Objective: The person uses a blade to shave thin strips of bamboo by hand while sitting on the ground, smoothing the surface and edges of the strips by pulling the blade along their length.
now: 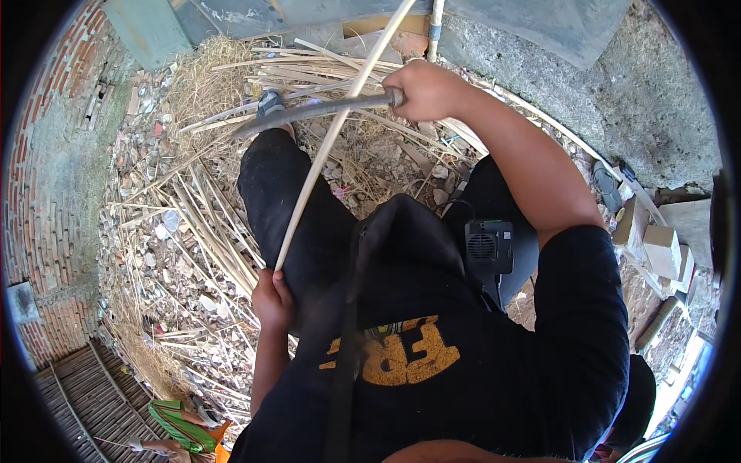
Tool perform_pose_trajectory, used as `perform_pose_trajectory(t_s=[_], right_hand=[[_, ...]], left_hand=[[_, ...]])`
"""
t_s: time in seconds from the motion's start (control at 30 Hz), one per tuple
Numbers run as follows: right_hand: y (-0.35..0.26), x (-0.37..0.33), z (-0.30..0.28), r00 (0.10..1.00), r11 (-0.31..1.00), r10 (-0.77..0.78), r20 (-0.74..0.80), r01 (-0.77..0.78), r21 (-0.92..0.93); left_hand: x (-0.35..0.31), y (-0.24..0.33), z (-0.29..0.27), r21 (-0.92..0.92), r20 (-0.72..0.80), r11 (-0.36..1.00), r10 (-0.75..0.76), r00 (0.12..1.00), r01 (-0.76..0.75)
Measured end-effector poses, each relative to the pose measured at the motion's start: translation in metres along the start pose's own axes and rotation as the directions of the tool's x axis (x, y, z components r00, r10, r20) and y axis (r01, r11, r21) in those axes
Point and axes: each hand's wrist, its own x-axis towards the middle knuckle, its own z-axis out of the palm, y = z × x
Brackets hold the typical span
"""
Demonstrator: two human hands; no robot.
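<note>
My left hand (273, 301) is closed around the lower end of a long pale bamboo strip (315, 170), beside my left thigh. The strip slants up and to the right, past the top of the view. In my right hand (427, 90) is the handle of a machete (297, 113), with my fingers wrapped round it. Its dark, slightly curved blade points left and crosses the strip above my knees. Whether the edge is cutting into the strip, I cannot tell.
Cut bamboo strips (212, 224) lie to the left, and more (309, 73) ahead, over rubble and dry straw (208, 77). A concrete wall (532, 92) stands at the right, a brick wall (54, 193) at the left. Another person's green sleeve (181, 424) shows lower left.
</note>
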Motion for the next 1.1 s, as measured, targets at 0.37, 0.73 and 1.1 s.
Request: perform_pose_trajectory(t_s=[0.37,0.73,1.1], right_hand=[[-0.012,0.002,0.02,0.999,0.997,-0.039,0.032,0.041,-0.065],[0.017,0.006,0.017,0.998,0.999,0.032,-0.061,-0.034,-0.037],[-0.007,0.001,0.007,1.0,0.998,0.02,-0.022,-0.018,0.06]], left_hand=[[0.002,0.009,-0.001,0.101,0.001,0.994,-0.034,0.999,0.034],[0.002,0.007,-0.009,0.174,0.022,0.985,0.002,1.0,-0.006],[0.002,0.004,0.0,0.002,0.01,1.0,0.013,1.0,-0.013]])
